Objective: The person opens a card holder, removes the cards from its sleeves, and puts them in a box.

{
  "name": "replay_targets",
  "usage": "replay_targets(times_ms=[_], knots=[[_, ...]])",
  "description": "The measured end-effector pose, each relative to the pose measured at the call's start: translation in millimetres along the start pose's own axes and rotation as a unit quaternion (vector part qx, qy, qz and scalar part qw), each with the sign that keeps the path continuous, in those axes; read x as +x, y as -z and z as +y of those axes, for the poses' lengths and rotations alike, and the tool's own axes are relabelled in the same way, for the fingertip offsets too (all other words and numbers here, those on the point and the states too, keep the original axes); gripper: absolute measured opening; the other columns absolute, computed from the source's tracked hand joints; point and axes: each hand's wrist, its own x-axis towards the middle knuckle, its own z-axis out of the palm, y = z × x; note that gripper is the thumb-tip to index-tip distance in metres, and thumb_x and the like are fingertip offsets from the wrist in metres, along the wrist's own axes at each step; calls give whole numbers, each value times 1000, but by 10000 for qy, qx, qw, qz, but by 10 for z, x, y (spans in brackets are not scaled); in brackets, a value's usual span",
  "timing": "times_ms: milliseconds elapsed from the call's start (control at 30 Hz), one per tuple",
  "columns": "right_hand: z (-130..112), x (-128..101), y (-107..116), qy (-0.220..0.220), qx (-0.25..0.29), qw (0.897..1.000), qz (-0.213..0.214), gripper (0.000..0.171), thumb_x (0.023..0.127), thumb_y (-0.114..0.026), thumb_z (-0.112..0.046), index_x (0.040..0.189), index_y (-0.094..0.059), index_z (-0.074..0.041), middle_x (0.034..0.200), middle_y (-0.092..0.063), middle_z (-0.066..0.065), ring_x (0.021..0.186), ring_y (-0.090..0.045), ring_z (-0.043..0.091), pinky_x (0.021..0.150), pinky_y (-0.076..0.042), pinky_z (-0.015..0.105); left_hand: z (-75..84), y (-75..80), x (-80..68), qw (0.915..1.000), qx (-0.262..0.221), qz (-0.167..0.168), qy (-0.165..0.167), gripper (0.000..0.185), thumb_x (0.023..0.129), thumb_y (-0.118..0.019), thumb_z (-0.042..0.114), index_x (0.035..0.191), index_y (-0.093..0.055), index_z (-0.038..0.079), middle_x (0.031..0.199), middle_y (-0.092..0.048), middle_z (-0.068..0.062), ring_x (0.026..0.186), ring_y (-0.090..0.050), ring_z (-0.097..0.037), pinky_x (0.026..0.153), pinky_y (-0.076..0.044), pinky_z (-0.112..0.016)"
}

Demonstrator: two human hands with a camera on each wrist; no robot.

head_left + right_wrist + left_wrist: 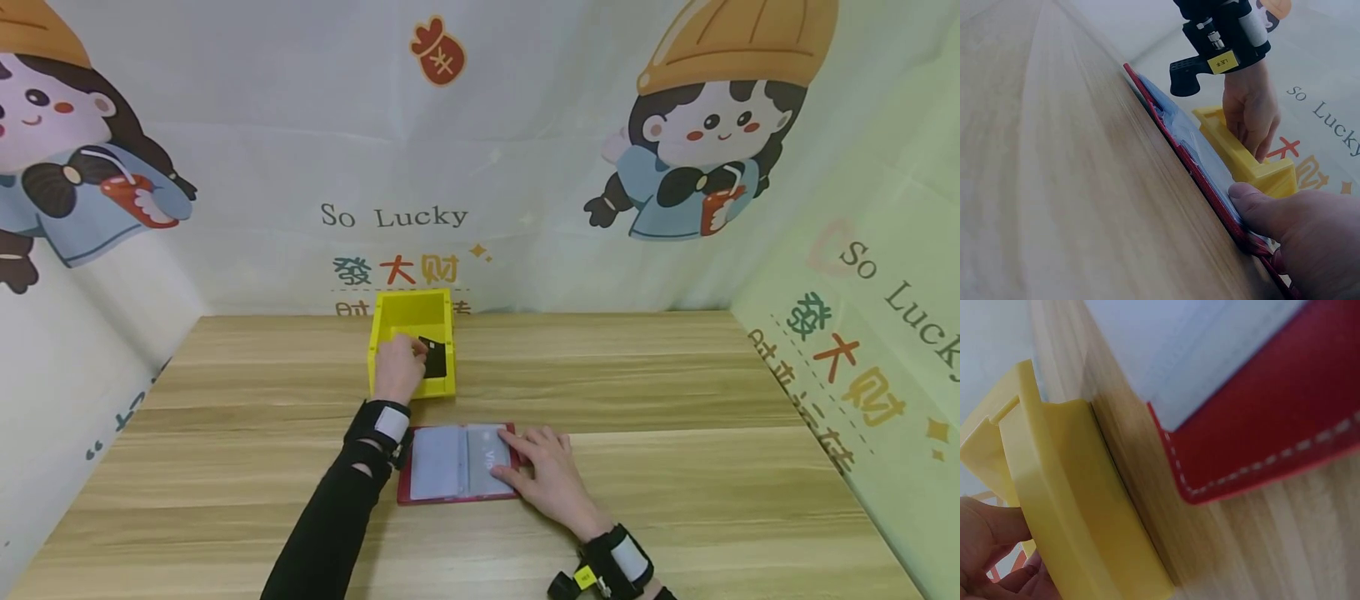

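Card (433, 357) and left hand (397, 367) meet inside the yellow box (447, 337) at the far middle of the wooden table (675, 375): the left hand reaches over the box's near wall with its fingers curled down onto the dark card, which it seems to pinch by its left edge, though the head view is too small to show the hold exactly. The card stands roughly on end in the box, its long axis running away from the person, leaning toward the right wall. It lies straight ahead of the left hand and well apart from the right one, so the left is by far the nearer.

Nearer the person, just this side of the box, a red card holder (459, 463) lies open and flat, its clear sleeves facing up; one sleeve shows a pale card with lettering. The right hand (551, 479) rests on the holder's right page, fingers fairly straight, thumb pressing the edge, keeping it flat.

The card looks thin, rigid and black, with a small pale mark near its top
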Motion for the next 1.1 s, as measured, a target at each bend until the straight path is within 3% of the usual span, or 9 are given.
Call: replay_targets(times_ms=[167, 367, 533, 633, 767, 900, 1033, 1100], knots=[[-2, 4, -3, -23, -9, 10000, -8, 50, 85, -79, -32, 129, -68, -10, 84, -56, -8, 88, -42, 10, 82, -21, 32, 17, -9, -51, 9985, 499, -117, -207, 20, 96, -64, 9, 110, -75, 0, 112, -74, -20, 95, -70, -34, 84, -56, -45], [-11, 3, 1, -39, 33, 10000, -9, 50, 85, -80, -32, 129, -69, -10, 84, -56, -8, 87, -41, 10, 82, -20, 32, 20, -27, -91, 9942, 975, -455, -79, 24, 99, -61, 16, 109, -75, 0, 108, -72, -20, 92, -65, -32, 82, -54, -44], [-15, 0, 0, -46, 50, 10000, -12, 51, 85, -80, -32, 129, -68, -10, 84, -55, -8, 87, -41, 10, 83, -20, 33, 0, -51, -99, 9928, 1092, -479, -136, 25, 100, -56, 16, 100, -75, -2, 96, -68, -21, 84, -61, -31, 75, -49, -41], [-14, 1, -3, -46, 43, 10000, -14, 50, 85, -80, -31, 129, -68, -10, 83, -53, -9, 86, -40, 10, 83, -20, 33, -19, -58, -115, 9926, 1101, -415, -284, 26, 100, -55, 15, 97, -74, -2, 97, -68, -24, 89, -63, -36, 79, -50, -45], [-14, 2, -7, -44, 33, 10000, -23, 50, 85, -80, -32, 129, -69, -10, 81, -51, -10, 85, -39, 9, 83, -21, 33, -35, -63, -146, 9934, 1009, -242, -482, 27, 100, -53, 13, 99, -74, -4, 105, -66, -28, 101, -61, -42, 89, -49, -50], [-13, 0, -11, -20, 37, 10000, -3, 50, 85, -80, -31, 129, -69, -10, 81, -50, -10, 86, -39, 9, 84, -21, 33, -1, -32, -204, 9954, 638, 184, -688, 28, 101, -52, 13, 111, -71, -6, 112, -65, -27, 108, -58, -43, 96, -45, -50], [-12, -3, -7, -19, 53, 10000, 12, 50, 85, -80, -31, 129, -68, -10, 81, -50, -10, 87, -40, 9, 84, -21, 33, 71, 46, -348, 9952, -17, 499, -838, 26, 101, -53, 12, 115, -70, -4, 113, -64, -23, 105, -55, -38, 92, -44, -46], [-7, -2, -7, -12, 38, 10000, 13, 50, 85, -80, -32, 129, -69, -10, 81, -51, -10, 86, -40, 9, 84, -21, 33, 94, 86, -455, 9940, -297, 495, -927, 24, 101, -55, 11, 113, -71, -2, 110, -65, -21, 99, -54, -35, 87, -45, -42]])
